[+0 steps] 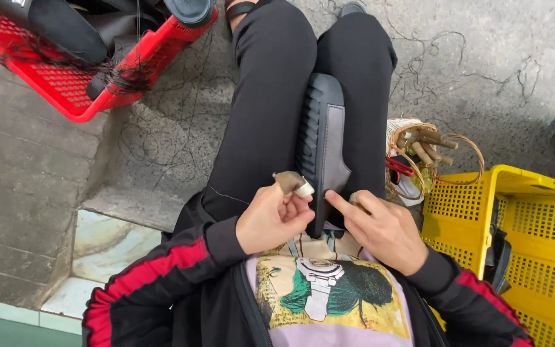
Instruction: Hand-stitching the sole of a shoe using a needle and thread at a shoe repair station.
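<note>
Here the black sandal [321, 144] lies lengthwise along the lap; left hand [271, 218] pinches a taped tool [293, 184], right hand [383, 231] presses it.

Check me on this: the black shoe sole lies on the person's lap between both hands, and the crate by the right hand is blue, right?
Not quite. The head view shows the crate beside the right hand is yellow, not blue. The black shoe sole does lie on the lap, between it and the left hand.

left hand [271, 218]: pinches small brown piece [288, 181], fingertip taped | right hand [383, 228]: forefinger on black shoe sole [321, 138] lying between thighs | yellow crate [515, 244] right | red crate [72, 90] upper left
</note>
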